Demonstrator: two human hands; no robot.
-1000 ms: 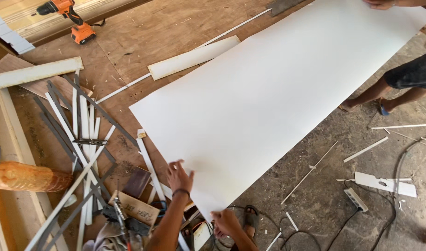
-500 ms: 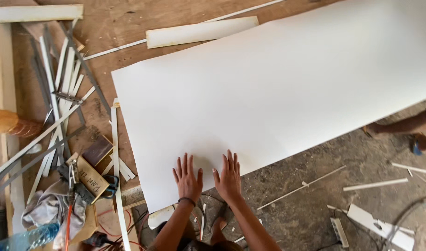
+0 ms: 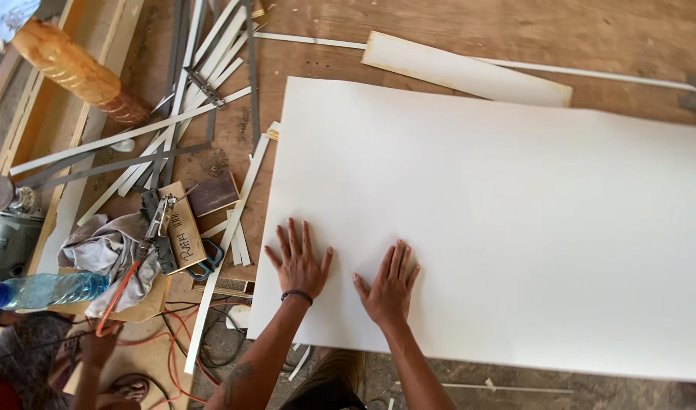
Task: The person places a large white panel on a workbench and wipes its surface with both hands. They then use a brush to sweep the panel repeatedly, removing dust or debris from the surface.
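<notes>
Pressing flat on the large white sheet (image 3: 500,220), both hands now rest palm-down near its lower-left corner, at about 7 o'clock in the head view; half a second ago they had just arrived there, and a second ago only the left hand touched the edge. The left hand (image 3: 299,262) and right hand (image 3: 390,288) lie side by side with fingers spread, pinching nothing. The sheet has come to lie flatter and squarer across the wooden tabletop (image 3: 439,30), which suggests it is being seated in place rather than carried. Count: one sheet, two hands on it, one broad white offcut strip (image 3: 466,70) at 12 o'clock touching or just beyond the sheet's far edge. At 9 o'clock lies a loose bundle of thin white and grey strips (image 3: 188,91); their number cannot be counted reliably where they overlap. Also present: one crumpled cloth (image 3: 109,254), one plastic water bottle (image 3: 48,291) at 8 o'clock, one turned wooden leg (image 3: 78,72) at 10 o'clock.
</notes>
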